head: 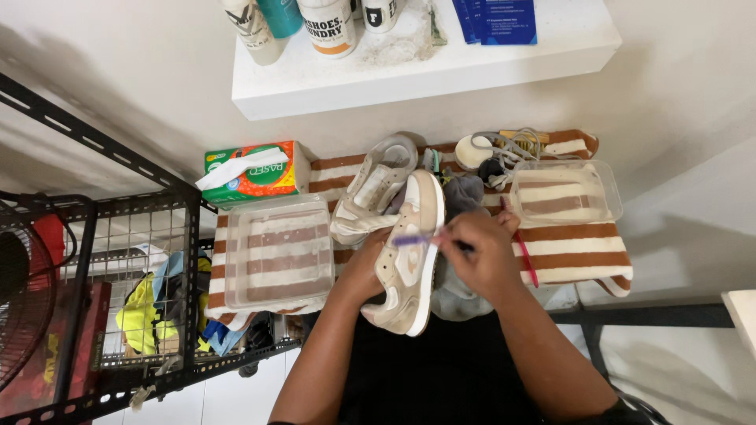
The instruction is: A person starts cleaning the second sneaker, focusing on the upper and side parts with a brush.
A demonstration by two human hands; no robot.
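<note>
Fingers (455, 236) of the right hand (480, 256) pinch a small purple brush (416, 239) against the beige sneaker (409, 260) just beside them, while the left hand (368, 271) clamps it from beneath; short, light strokes with that steady cradle seem best.

Beige sneaker (409, 256) tilted on edge, purple-handled brush (421, 238) lying across its side.
</note>
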